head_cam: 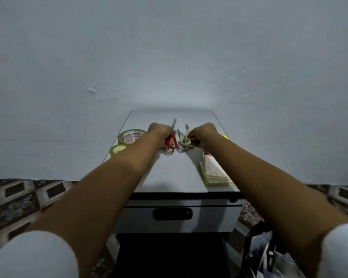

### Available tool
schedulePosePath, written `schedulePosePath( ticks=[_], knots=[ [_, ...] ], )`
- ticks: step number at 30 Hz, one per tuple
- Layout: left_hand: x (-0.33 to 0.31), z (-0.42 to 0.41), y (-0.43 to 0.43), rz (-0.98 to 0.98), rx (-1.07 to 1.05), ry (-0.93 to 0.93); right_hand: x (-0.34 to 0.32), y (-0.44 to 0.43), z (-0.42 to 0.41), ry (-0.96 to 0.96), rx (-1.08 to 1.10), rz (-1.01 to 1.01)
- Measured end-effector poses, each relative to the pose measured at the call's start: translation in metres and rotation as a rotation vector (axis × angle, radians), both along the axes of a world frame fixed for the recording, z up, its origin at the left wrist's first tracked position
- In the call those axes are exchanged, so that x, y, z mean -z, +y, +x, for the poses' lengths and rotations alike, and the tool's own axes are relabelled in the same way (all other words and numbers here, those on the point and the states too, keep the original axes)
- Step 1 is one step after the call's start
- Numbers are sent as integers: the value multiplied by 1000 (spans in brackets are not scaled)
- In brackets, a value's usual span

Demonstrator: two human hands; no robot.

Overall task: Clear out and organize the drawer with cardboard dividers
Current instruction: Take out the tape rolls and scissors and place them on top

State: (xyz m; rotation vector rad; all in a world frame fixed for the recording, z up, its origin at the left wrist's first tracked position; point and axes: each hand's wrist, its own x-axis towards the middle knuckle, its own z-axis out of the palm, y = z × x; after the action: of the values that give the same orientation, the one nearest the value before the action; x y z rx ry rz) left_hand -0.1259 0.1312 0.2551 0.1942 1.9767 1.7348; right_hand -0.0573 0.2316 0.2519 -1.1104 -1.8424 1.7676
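Drawer [129, 219]: the grey front with its black recessed handle [172, 214] sits directly below the cabinet top [175, 173], facing you. The interior is not visible.

Your left hand [159, 131] rests on the far part of the cabinet top, with its fingers curled around the handles of the red-handled scissors [172, 137]. The blades point away from you, toward the wall.

Your right hand [202, 132] lies just beside the left. Its fingertips pinch a handle loop of the cream-handled scissors [184, 140], a small cluster whose blades also point toward the wall. The two sets of handles nearly touch.

A large tape roll [131, 136] and a smaller yellow roll [117, 150] lie left of your left forearm. A stack of papers [215, 173] lies at the right edge, near the front.
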Motion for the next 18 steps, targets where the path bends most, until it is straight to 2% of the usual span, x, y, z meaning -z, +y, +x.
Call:
schedulePosePath(
  ticks=[4, 10, 14, 18],
  knots=[
    [11, -17, 20, -51, -26, 23, 17, 13, -26, -24, 61, 9],
    [23, -33, 37, -190, -5, 56, 38, 23, -44, -111, 50, 165],
    [16, -31, 38, -378, 9, 258, 34, 24, -43, -174, 57, 282],
    [8, -27, 36, -473, 27, 436, 28, 27, -40, -202, 80, 341]
  ],
)
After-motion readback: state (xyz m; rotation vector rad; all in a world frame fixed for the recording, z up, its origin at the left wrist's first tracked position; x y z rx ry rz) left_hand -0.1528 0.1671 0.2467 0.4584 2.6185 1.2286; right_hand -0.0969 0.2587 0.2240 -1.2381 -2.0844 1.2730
